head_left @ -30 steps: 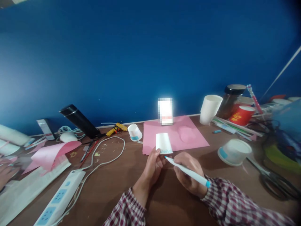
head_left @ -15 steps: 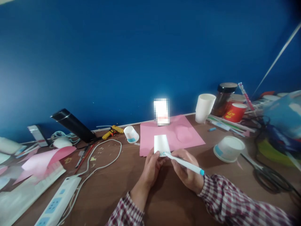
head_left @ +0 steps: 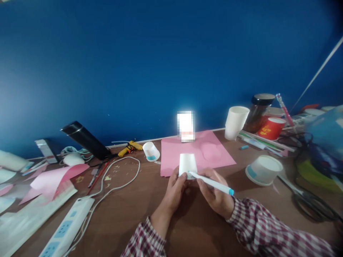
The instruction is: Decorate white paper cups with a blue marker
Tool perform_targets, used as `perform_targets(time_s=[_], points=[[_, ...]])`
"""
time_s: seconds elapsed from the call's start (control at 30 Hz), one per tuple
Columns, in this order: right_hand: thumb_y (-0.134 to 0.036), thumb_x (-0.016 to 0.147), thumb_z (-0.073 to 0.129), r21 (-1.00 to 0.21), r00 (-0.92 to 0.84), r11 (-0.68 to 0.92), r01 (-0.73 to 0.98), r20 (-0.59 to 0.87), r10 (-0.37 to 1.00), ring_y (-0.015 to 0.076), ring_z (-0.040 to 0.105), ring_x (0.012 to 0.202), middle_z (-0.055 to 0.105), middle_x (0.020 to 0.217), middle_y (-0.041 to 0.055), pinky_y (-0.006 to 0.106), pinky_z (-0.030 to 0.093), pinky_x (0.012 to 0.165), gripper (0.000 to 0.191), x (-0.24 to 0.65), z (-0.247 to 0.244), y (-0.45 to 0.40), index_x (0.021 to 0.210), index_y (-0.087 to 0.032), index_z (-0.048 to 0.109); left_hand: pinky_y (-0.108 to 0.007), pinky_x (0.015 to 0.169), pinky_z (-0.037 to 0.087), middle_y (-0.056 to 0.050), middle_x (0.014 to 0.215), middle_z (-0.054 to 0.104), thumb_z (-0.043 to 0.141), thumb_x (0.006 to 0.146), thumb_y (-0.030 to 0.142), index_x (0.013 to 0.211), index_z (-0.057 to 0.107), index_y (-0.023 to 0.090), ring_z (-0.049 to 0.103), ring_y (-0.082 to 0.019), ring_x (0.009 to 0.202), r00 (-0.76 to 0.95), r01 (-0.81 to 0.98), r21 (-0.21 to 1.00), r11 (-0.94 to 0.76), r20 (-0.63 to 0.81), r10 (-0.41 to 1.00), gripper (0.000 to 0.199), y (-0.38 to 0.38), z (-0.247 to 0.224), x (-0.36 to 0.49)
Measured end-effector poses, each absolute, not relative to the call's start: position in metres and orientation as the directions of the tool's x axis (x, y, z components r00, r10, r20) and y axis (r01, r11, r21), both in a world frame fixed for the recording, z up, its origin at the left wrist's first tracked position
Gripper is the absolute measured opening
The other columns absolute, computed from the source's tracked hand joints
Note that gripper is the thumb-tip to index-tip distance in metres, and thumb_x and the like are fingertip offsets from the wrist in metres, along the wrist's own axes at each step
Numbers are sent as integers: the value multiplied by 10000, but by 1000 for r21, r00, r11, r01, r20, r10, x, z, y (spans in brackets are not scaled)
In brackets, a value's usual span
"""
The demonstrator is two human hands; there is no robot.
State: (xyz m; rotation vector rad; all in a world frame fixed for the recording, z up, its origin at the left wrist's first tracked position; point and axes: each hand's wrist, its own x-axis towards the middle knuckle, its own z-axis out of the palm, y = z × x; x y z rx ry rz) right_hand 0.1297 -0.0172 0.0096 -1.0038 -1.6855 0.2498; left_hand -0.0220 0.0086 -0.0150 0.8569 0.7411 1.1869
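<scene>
My left hand [head_left: 175,191] is closed around the lower part of a small white paper cup [head_left: 188,162], which narrows toward its top. Between the fingers of my right hand [head_left: 215,198] is a white marker [head_left: 214,183] with a light blue end. Its tip touches the cup's side near the lower rim, by my left thumb; faint blue marks show there. Behind the cup lie pink paper sheets [head_left: 171,153] on the brown table.
At right are a white tub [head_left: 265,169], scissors [head_left: 308,203], stacked cups [head_left: 235,121], a red cup [head_left: 272,128] and a blue marker cap [head_left: 244,147]. At left are a cut cup [head_left: 150,151], a power strip [head_left: 68,225], its cable and a black bottle [head_left: 85,139].
The paper cup has turned slightly in my left hand, and the marker tip stays at its lower edge. The whole view has shifted a little.
</scene>
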Motion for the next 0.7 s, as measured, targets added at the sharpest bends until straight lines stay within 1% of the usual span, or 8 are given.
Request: perform_targets(time_s=[0.23, 0.5, 0.7], points=[[-207, 925, 541, -620, -32, 600, 506, 681, 731, 180, 654, 692, 664, 783, 33, 294, 542, 640, 57, 130, 9, -17, 922, -212, 598, -317, 795, 508, -41, 912, 686, 687, 833, 373, 1129, 631, 200, 645, -180, 833, 206, -466, 873, 141, -48, 977, 347, 8, -19, -22], [-204, 928, 536, -628, -38, 596, 501, 672, 740, 177, 651, 678, 662, 779, 35, 291, 541, 629, 61, 129, 10, -17, 911, -212, 594, -321, 799, 503, -42, 920, 690, 695, 824, 385, 1177, 613, 211, 644, -190, 850, 196, -454, 880, 141, -55, 979, 402, 8, -20, -23], [-201, 920, 545, -600, -36, 610, 517, 697, 716, 172, 645, 679, 653, 783, 30, 283, 536, 625, 48, 130, 7, -16, 930, -209, 591, -323, 815, 500, -46, 949, 678, 679, 845, 367, 1207, 597, 208, 635, -191, 880, 197, -424, 898, 118, -36, 980, 403, 8, -20, -24]])
